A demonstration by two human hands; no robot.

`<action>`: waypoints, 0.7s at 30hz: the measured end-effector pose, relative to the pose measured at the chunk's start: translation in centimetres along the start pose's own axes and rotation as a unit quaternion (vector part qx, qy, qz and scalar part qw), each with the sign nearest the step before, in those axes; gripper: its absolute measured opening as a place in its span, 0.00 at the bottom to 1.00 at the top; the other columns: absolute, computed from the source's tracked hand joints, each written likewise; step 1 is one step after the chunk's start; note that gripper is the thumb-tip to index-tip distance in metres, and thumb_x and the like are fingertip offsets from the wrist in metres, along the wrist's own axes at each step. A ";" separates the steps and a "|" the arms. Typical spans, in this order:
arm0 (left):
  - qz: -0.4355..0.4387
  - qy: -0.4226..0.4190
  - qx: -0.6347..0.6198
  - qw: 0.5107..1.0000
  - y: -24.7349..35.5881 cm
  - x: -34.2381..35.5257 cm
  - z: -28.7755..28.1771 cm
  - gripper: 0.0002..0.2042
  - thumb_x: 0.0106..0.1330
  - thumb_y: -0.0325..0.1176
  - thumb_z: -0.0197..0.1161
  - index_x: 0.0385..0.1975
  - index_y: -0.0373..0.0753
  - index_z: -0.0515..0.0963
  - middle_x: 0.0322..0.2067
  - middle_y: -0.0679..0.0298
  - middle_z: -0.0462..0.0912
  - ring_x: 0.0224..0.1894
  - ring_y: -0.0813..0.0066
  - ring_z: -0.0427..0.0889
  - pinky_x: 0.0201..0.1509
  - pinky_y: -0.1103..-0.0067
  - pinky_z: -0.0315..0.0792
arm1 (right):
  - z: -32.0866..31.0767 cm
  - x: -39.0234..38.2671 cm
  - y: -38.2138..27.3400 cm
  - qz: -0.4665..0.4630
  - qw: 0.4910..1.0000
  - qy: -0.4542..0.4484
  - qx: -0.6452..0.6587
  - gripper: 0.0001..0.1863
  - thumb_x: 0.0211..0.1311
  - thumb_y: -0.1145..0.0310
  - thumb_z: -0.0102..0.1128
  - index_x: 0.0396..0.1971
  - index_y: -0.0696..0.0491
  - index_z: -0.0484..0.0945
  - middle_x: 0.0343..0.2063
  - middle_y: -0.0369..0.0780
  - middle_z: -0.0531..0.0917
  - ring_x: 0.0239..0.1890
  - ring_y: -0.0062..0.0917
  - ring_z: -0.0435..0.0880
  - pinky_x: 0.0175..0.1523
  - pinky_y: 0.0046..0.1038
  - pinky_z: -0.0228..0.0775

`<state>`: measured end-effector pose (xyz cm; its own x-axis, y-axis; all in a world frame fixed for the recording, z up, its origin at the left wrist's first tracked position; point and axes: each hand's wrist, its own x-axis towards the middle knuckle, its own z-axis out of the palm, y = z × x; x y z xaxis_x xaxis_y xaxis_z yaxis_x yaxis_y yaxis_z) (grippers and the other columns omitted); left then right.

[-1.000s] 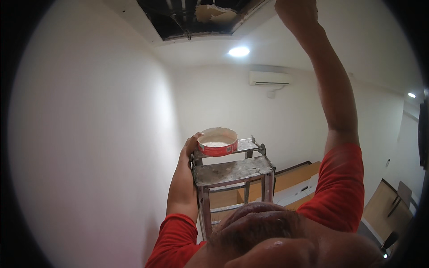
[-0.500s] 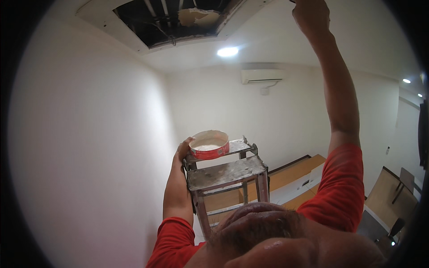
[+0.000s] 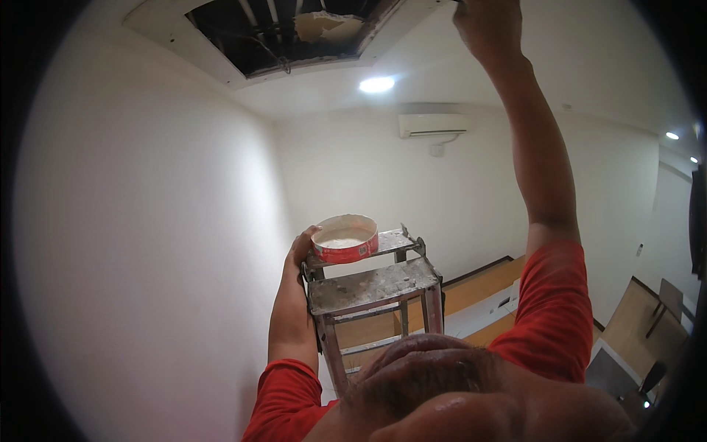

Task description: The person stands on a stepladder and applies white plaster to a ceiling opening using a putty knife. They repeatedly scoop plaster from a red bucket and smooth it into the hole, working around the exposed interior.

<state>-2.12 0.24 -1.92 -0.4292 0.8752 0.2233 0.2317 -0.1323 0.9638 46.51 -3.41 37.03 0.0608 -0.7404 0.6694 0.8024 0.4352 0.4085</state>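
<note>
My left hand [image 3: 300, 248] grips the top rail of a paint-spattered metal stepladder [image 3: 373, 289], right beside a shallow red and white tub [image 3: 345, 237] of white paste that stands on the ladder's top. My right hand [image 3: 489, 28] is raised to the white ceiling near the edge of a dark rectangular ceiling opening [image 3: 294, 31]. Its fingers are closed, and what they hold is cut off by the picture's upper edge. Both arms wear red sleeves.
A white wall [image 3: 147, 243] runs close along the left. A round ceiling lamp [image 3: 376, 85] glows ahead, with a wall air conditioner [image 3: 433, 125] below it. Wooden furniture [image 3: 479, 291] and a chair [image 3: 666, 302] stand on the floor far below at the right.
The view has tilted so the ceiling opening and lamp sit lower in the picture. My right hand has stayed at the ceiling, my left hand on the ladder.
</note>
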 end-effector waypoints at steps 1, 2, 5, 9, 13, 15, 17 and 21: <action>-0.001 0.002 -0.003 1.000 -0.4 0.0 -0.4 0.35 0.60 0.57 0.60 0.58 0.32 0.80 0.51 0.49 0.84 0.50 0.60 0.82 0.53 0.69 0.74 | 0.4 0.5 -1.2 0.006 1.000 -0.010 0.024 0.21 0.62 0.82 0.61 0.55 0.53 0.81 0.53 0.44 0.86 0.53 0.36 0.83 0.61 0.40 0.70; -0.003 0.012 -0.011 1.000 -1.3 -0.1 -1.3 0.35 0.60 0.58 0.60 0.57 0.32 0.80 0.50 0.50 0.84 0.50 0.60 0.82 0.53 0.69 0.74 | 1.2 1.3 -3.2 0.010 0.998 -0.018 0.057 0.20 0.63 0.82 0.60 0.55 0.53 0.82 0.52 0.44 0.86 0.52 0.36 0.83 0.61 0.40 0.70; 0.006 -0.027 -0.041 0.999 -1.7 2.5 0.1 0.35 0.60 0.58 0.60 0.56 0.32 0.81 0.49 0.51 0.85 0.49 0.61 0.83 0.53 0.69 0.74 | -0.1 5.4 -7.2 -0.044 0.993 -0.094 -0.052 0.20 0.65 0.77 0.59 0.57 0.52 0.80 0.58 0.44 0.82 0.58 0.35 0.79 0.63 0.41 0.70; -0.001 -0.010 -0.038 0.999 -0.3 0.6 0.9 0.34 0.60 0.58 0.61 0.55 0.32 0.82 0.47 0.52 0.86 0.48 0.62 0.83 0.52 0.69 0.74 | 1.7 8.2 -12.3 -0.106 0.990 -0.098 -0.001 0.19 0.68 0.72 0.57 0.58 0.55 0.78 0.59 0.44 0.80 0.60 0.36 0.77 0.63 0.41 0.70; 0.022 0.005 -0.018 1.000 -0.2 0.4 0.9 0.34 0.60 0.58 0.61 0.54 0.32 0.82 0.47 0.51 0.85 0.47 0.62 0.82 0.52 0.70 0.74 | 2.4 11.5 -17.1 -0.125 0.985 -0.121 0.005 0.18 0.70 0.69 0.53 0.53 0.63 0.79 0.52 0.47 0.83 0.57 0.35 0.79 0.62 0.40 0.71; 0.011 0.000 0.025 1.000 0.0 0.8 1.2 0.34 0.60 0.58 0.61 0.54 0.31 0.82 0.47 0.51 0.85 0.47 0.62 0.82 0.52 0.70 0.74 | 2.1 12.3 -18.2 -0.130 0.982 -0.140 -0.002 0.16 0.70 0.69 0.54 0.51 0.62 0.81 0.49 0.46 0.85 0.56 0.35 0.79 0.61 0.39 0.71; 0.009 0.005 -0.008 1.000 0.0 0.2 1.1 0.34 0.61 0.58 0.60 0.54 0.31 0.82 0.47 0.50 0.85 0.47 0.62 0.82 0.52 0.70 0.74 | 2.1 12.9 -19.4 -0.121 0.979 -0.164 -0.010 0.15 0.70 0.69 0.55 0.48 0.61 0.83 0.46 0.46 0.86 0.56 0.36 0.79 0.61 0.39 0.71; 0.021 0.015 -0.067 0.997 -0.2 -1.6 0.2 0.33 0.63 0.57 0.59 0.55 0.31 0.82 0.47 0.50 0.85 0.48 0.61 0.82 0.52 0.71 0.74 | 1.7 13.1 -20.5 -0.105 0.970 -0.214 -0.052 0.13 0.69 0.69 0.57 0.45 0.60 0.85 0.43 0.46 0.87 0.58 0.37 0.80 0.59 0.39 0.72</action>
<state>-1.31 -1.09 -2.47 -0.4476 0.8535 0.2667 0.1322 -0.2318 0.9637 29.84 -21.17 38.51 -0.3436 -0.5172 0.7838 0.8276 0.2277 0.5131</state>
